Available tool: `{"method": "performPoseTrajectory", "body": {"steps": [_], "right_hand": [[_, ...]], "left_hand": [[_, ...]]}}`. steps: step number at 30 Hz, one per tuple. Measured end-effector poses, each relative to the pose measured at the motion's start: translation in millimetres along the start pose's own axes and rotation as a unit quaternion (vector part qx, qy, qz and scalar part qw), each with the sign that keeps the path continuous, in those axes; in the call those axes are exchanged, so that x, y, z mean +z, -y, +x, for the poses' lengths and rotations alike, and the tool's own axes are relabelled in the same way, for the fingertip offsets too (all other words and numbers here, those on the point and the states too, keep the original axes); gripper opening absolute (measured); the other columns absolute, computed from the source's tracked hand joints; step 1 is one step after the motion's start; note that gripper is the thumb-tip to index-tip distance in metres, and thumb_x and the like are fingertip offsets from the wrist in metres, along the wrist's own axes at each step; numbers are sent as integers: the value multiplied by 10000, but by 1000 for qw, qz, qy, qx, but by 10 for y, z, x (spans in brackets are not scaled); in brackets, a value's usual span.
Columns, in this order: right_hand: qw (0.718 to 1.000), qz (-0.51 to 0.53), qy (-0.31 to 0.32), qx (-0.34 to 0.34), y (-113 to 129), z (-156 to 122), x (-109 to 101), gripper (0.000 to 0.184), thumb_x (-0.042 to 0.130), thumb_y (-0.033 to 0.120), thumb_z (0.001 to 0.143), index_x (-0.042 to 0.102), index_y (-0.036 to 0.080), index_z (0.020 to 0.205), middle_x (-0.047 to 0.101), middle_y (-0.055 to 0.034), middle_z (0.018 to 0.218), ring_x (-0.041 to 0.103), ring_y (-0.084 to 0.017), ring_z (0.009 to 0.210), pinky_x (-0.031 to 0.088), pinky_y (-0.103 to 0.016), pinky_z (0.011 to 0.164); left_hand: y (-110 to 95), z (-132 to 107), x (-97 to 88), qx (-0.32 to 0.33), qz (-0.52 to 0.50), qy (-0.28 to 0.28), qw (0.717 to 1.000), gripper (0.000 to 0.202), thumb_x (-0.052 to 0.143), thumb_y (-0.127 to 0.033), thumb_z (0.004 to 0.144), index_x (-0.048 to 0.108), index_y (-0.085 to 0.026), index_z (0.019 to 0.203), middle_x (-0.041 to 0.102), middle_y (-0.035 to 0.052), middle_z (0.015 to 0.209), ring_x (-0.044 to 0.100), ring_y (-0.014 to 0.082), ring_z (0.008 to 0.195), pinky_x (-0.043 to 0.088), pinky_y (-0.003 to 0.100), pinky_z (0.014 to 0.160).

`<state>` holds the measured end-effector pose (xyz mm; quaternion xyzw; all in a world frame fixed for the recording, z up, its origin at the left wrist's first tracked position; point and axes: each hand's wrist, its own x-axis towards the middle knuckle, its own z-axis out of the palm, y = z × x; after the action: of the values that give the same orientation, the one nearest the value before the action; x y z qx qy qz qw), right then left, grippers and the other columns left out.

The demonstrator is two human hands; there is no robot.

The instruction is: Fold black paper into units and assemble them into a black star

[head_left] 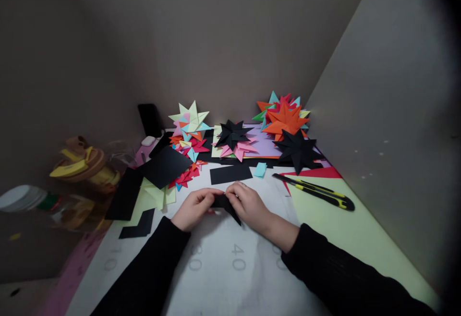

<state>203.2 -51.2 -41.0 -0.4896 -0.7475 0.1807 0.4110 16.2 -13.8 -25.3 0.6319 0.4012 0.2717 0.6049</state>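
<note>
Both of my hands hold one small folded piece of black paper [227,206] over the white mat [216,277]. My left hand [196,205] pinches its left end between thumb and fingers. On the other side, my right hand [248,205] grips the upper right part, and a pointed black tip sticks out below the fingers. Part of the folds is hidden behind the fingers. Just beyond my hands lies a flat black paper rectangle [231,175], with a small light blue paper piece [260,170] to its right.
Folded paper stars stand along the back, among them an orange star [286,119] and a black star [298,150]. A yellow-black utility knife [317,192] rests on pale yellow paper [334,229] at right. Black sheets [165,166], a lidded cup [84,162] and a bottle [46,200] are at left.
</note>
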Motion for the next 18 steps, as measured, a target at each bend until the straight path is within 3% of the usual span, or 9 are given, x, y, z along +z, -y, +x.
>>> {"method": "performPoseTrajectory", "body": {"steps": [3, 7, 18], "right_hand": [[1000, 8, -2, 2, 20, -2, -13, 122, 437, 166, 907, 516, 210, 825, 557, -27, 786, 538, -168, 752, 422, -278, 680], [1000, 24, 0, 5, 32, 1, -28, 123, 442, 162, 903, 512, 212, 816, 560, -21, 787, 540, -161, 757, 419, -268, 683], [999, -25, 44, -14, -8, -51, 6, 141, 375, 152, 897, 501, 209, 924, 583, -46, 809, 544, -183, 736, 420, -292, 671]], "left_hand": [[2, 6, -3, -12, -26, 2, 1000, 346, 635, -393, 763, 681, -126, 978, 678, 47, 800, 562, 111, 602, 476, 226, 589], [-15, 7, -1, -13, -37, -10, 999, 284, 662, -334, 735, 682, -134, 935, 642, 4, 675, 539, 99, 571, 446, 214, 579], [-53, 3, 62, 4, -29, -18, 999, 237, 677, -222, 669, 672, -145, 893, 715, 44, 854, 630, 154, 744, 486, 272, 714]]}}
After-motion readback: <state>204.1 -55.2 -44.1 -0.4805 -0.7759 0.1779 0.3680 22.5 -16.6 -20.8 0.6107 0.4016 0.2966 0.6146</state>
